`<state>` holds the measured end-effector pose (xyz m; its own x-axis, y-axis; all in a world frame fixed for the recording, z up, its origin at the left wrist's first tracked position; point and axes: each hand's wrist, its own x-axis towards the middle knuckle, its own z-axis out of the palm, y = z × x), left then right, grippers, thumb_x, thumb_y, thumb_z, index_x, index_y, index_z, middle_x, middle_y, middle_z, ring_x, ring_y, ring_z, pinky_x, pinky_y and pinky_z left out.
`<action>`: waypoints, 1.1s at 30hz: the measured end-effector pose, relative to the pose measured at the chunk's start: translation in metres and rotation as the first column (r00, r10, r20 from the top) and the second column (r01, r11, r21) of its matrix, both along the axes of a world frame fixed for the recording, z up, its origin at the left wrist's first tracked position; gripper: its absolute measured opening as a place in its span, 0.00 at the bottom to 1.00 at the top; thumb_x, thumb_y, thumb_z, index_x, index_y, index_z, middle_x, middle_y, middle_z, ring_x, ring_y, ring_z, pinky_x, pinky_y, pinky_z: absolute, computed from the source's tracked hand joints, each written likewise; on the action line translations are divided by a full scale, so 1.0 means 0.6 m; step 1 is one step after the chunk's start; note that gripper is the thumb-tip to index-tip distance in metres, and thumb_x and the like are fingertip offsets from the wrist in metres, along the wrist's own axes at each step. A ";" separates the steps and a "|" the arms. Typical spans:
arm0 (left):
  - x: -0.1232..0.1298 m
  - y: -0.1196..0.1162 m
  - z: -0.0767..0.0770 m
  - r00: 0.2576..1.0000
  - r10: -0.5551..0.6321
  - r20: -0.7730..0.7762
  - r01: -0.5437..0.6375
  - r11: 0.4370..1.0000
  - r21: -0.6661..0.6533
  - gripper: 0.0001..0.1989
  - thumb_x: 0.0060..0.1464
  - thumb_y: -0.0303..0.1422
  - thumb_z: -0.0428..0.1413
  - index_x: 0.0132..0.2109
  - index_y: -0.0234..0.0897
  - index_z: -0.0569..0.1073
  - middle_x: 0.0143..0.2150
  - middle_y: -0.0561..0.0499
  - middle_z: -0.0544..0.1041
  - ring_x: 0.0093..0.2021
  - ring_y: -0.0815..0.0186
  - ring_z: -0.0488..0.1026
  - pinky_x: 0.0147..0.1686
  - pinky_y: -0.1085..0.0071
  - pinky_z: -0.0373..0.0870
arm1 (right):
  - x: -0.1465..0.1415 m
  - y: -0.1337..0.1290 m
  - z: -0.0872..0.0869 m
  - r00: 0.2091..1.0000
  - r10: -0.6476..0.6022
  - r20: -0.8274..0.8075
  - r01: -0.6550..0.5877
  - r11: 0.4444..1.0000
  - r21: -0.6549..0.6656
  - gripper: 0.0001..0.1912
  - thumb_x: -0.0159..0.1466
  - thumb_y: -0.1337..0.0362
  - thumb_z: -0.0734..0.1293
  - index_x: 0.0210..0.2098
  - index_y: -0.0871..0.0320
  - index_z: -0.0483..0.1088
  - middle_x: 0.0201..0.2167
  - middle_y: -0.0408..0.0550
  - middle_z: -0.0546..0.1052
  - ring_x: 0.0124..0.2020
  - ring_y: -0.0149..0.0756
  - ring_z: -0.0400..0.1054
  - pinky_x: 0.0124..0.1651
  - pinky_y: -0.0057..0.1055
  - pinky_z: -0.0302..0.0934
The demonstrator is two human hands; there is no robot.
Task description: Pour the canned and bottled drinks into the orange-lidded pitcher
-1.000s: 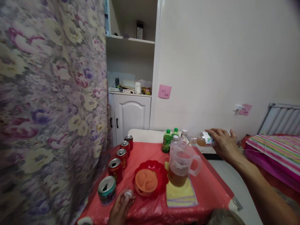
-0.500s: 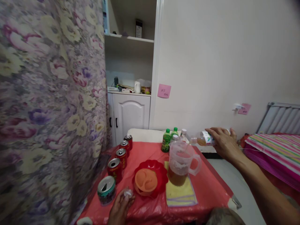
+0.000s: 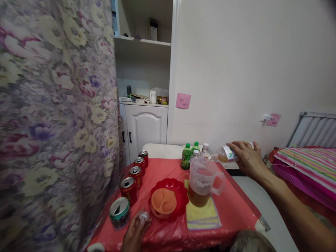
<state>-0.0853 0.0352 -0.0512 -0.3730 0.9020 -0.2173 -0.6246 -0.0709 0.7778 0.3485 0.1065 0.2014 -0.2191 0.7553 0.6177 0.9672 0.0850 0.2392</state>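
Far left on the red-covered counter, a teal-banded can and the nearest red can show open mouths; three red cans behind show pull tabs, and whether they are opened cannot be told. The left hand pinches a small clear cap. An orange divided dish sits in a red scalloped bowl. Behind the pitcher, two green-capped bottles and two white-capped bottles stand upright, closed. The plastic pitcher, on a yellow cloth, holds brown liquid in its lower part: judged partly filled. The right hand grips a labelled bottle, tipped with its neck at the pitcher's rim; amber liquid remains inside, so emptying is judged incomplete. A falling stream cannot be confirmed.
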 end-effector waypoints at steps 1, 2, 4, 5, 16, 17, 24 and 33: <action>0.000 0.000 0.000 1.000 0.003 -0.005 -0.003 1.000 -0.002 0.32 0.20 0.44 0.78 0.37 0.38 0.79 0.32 0.51 0.87 0.32 0.59 0.83 0.36 0.70 0.82 | -0.002 0.001 0.000 1.000 0.010 -0.003 -0.010 1.000 -0.002 0.31 0.61 0.77 0.57 0.61 0.53 0.66 0.59 0.55 0.75 0.60 0.54 0.66 0.64 0.70 0.45; 0.000 0.001 0.000 1.000 0.006 -0.009 -0.007 1.000 -0.004 0.33 0.20 0.44 0.78 0.37 0.38 0.79 0.32 0.52 0.86 0.32 0.60 0.83 0.36 0.70 0.82 | -0.004 0.002 0.000 1.000 0.019 -0.004 -0.019 1.000 -0.008 0.30 0.62 0.77 0.57 0.61 0.53 0.66 0.59 0.55 0.75 0.60 0.54 0.66 0.64 0.71 0.45; 0.000 0.001 0.001 1.000 0.015 -0.018 -0.016 1.000 -0.013 0.34 0.18 0.44 0.78 0.37 0.38 0.78 0.32 0.51 0.86 0.31 0.59 0.83 0.36 0.68 0.81 | -0.007 0.005 -0.001 0.999 0.032 0.000 -0.032 0.999 -0.026 0.30 0.62 0.76 0.57 0.61 0.53 0.66 0.59 0.55 0.75 0.60 0.55 0.66 0.63 0.71 0.45; 0.000 0.002 0.002 0.999 0.017 -0.028 -0.018 1.000 -0.015 0.35 0.17 0.45 0.78 0.37 0.38 0.78 0.32 0.51 0.86 0.32 0.58 0.82 0.36 0.67 0.81 | -0.009 0.006 -0.002 0.999 0.038 0.005 -0.038 0.999 -0.034 0.30 0.62 0.76 0.57 0.62 0.53 0.66 0.59 0.55 0.75 0.60 0.55 0.66 0.63 0.71 0.45; 0.002 -0.002 0.006 1.000 0.001 -0.010 -0.001 1.000 -0.015 0.32 0.19 0.45 0.78 0.36 0.40 0.79 0.33 0.54 0.86 0.34 0.57 0.84 0.36 0.69 0.81 | -0.018 0.006 0.002 0.996 0.068 0.058 -0.068 0.998 -0.009 0.30 0.62 0.78 0.57 0.61 0.52 0.66 0.59 0.54 0.75 0.61 0.52 0.65 0.66 0.65 0.41; 0.002 -0.001 0.005 1.000 -0.003 -0.004 0.003 1.000 -0.009 0.33 0.20 0.45 0.78 0.37 0.40 0.79 0.33 0.54 0.86 0.34 0.58 0.84 0.36 0.70 0.81 | -0.018 0.006 0.003 0.995 0.070 0.064 -0.069 0.998 -0.011 0.30 0.62 0.78 0.56 0.61 0.52 0.66 0.59 0.54 0.75 0.61 0.52 0.64 0.66 0.65 0.40; 0.002 0.007 0.001 1.000 0.021 0.011 -0.021 1.000 -0.001 0.33 0.18 0.44 0.78 0.36 0.38 0.80 0.31 0.53 0.86 0.30 0.60 0.83 0.33 0.70 0.82 | -0.022 0.006 0.009 0.990 0.105 0.095 -0.103 0.994 -0.018 0.32 0.61 0.80 0.56 0.61 0.52 0.65 0.59 0.55 0.75 0.61 0.51 0.64 0.66 0.65 0.39; 0.001 0.001 0.012 0.999 -0.043 0.019 0.043 0.999 -0.022 0.35 0.19 0.42 0.79 0.40 0.39 0.79 0.34 0.55 0.86 0.34 0.60 0.84 0.37 0.73 0.81 | -0.024 0.007 0.026 0.971 0.154 0.182 -0.154 0.988 -0.016 0.33 0.59 0.81 0.56 0.61 0.54 0.66 0.57 0.56 0.75 0.60 0.53 0.64 0.65 0.67 0.42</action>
